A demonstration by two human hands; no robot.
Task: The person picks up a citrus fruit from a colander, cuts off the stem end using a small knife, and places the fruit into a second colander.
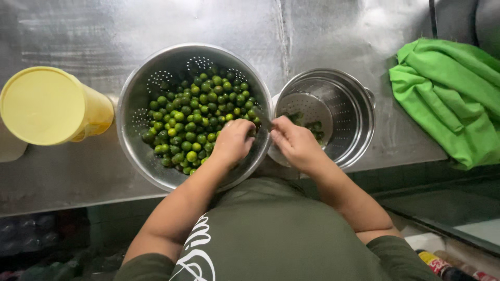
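A yellow lidded jug (pixel 49 106) and a crumpled green cloth (pixel 450 93) flank the worktop.

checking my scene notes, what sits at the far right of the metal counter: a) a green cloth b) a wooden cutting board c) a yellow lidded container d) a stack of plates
a: a crumpled green cloth lies at the right end of the metal counter, while the yellow lidded container stands at the left, beyond the big colander of small green citrus fruits.
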